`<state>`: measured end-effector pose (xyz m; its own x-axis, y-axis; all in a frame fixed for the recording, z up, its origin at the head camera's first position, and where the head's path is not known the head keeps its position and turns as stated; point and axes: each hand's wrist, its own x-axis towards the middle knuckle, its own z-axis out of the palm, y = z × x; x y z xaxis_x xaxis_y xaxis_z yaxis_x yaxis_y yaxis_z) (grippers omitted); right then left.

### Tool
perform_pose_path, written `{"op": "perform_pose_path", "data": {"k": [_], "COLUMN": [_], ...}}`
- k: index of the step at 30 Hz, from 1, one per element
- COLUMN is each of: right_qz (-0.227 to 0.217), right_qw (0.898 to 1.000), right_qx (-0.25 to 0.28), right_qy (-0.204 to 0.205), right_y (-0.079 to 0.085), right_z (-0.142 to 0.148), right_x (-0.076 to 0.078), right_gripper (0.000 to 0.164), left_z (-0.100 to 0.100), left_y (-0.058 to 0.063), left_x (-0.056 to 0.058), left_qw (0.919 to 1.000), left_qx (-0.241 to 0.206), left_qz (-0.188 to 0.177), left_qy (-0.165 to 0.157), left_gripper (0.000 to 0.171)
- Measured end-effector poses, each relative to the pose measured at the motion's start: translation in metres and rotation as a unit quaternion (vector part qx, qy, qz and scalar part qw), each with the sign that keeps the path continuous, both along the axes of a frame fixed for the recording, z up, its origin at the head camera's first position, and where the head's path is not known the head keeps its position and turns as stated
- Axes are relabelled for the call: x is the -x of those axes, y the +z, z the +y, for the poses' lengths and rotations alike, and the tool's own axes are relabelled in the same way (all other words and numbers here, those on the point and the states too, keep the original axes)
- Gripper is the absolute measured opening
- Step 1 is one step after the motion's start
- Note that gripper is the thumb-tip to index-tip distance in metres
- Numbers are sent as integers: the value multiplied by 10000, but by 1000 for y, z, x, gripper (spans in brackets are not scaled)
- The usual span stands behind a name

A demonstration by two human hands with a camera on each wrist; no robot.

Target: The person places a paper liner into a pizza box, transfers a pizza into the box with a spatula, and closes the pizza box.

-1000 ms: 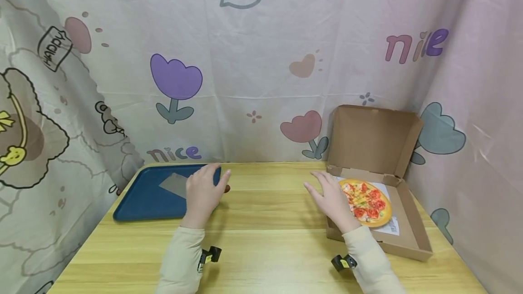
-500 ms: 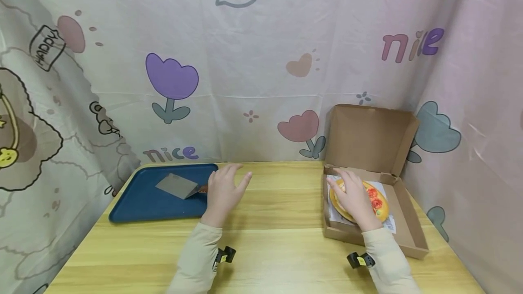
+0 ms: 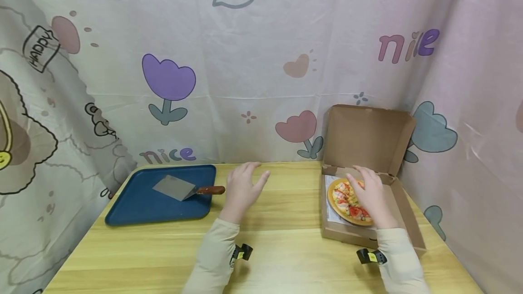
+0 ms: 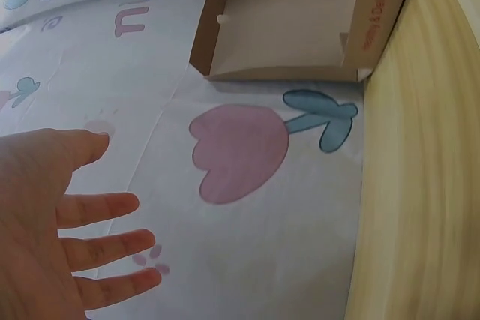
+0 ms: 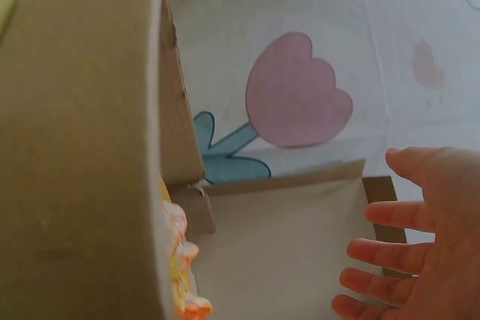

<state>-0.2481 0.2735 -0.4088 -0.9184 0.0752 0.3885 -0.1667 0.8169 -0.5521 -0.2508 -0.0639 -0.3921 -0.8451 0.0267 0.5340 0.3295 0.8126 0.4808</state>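
My left hand (image 3: 242, 190) hovers right of the blue tray's corner, fingers spread and nothing in it. Just left of it, the brown handle of a metal spatula (image 3: 175, 188) sticks out past the edge of the blue tray (image 3: 139, 210), its flat blade lying on the tray. My right hand (image 3: 372, 198) is over the open pizza box (image 3: 345, 237), fingers apart and holding nothing. Inside the box lies a round pizza (image 3: 345, 201) with red and yellow toppings; in the head view the hand hides its right part. In the left wrist view, the left hand (image 4: 67, 222) has relaxed, separated fingers.
The box lid (image 3: 367, 137) stands upright against a printed curtain (image 3: 245, 58) behind the table. White printed paper (image 3: 333, 214) lies under the pizza. The light wood table (image 3: 282, 221) stretches between tray and box.
Both hands have moved to the right. The left hand has left the tray, uncovering the spatula handle; the right hand has come over the box, now covering the pizza's right part.
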Motion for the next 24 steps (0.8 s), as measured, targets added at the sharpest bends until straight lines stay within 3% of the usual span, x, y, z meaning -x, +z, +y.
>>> {"op": "perform_pose_path", "data": {"k": [6, 14, 24], "right_qz": [-356, -379, -748], "right_qw": [9983, 9944, 9897], "right_qx": [-60, 368, 366], "right_qy": [-454, -911, -1165], "right_y": [5, 12, 9], "right_z": [15, 44, 83], "right_x": [-5, -9, -15], "right_gripper": [58, 64, 70], "left_z": [17, 40, 73], "left_y": [-2, -7, -16], "left_x": [4, 9, 12], "left_qw": [9999, 9991, 9951], "left_qx": [-25, -82, -321], "left_qz": [-18, -204, -599], "left_qy": [-164, -356, -717], "left_gripper": [43, 44, 50]}}
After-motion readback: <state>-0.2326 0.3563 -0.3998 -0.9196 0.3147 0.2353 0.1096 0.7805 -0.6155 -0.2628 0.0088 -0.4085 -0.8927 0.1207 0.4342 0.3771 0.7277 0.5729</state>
